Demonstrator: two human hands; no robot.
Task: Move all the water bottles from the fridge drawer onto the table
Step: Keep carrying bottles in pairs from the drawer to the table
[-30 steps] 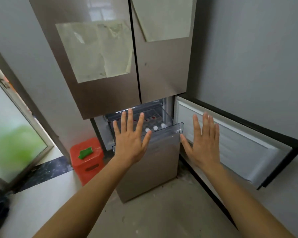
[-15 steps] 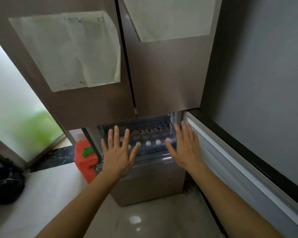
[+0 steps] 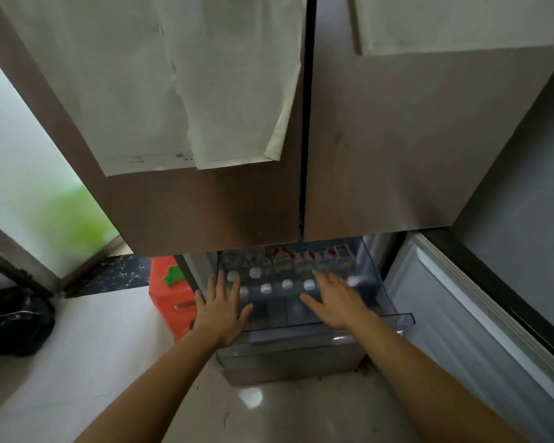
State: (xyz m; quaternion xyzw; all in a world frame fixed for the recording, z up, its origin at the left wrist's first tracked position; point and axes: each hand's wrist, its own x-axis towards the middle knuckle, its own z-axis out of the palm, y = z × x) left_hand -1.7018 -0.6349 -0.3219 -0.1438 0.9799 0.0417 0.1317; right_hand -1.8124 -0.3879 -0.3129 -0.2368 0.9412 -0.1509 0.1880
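The fridge [image 3: 381,139] fills the view from 10 to 2 o'clock, its two upper doors closed and pale paper sheets [image 3: 173,91] stuck on them. At 4 o'clock its lower door [image 3: 461,330] stands swung open. At 6 o'clock the clear fridge drawer [image 3: 403,318] is pulled out below the upper doors. A black bag [image 3: 16,321] lies on the floor at 9 o'clock, and a red box [image 3: 167,298] stands just beside the drawer at its 9 o'clock. The left hand [image 3: 223,310] and right hand [image 3: 336,302] reach over the drawer, fingers straight and spread, grasping nothing. The water bottles [image 3: 287,284] stand upright inside the drawer in rows, white caps up, between and beyond the hands.
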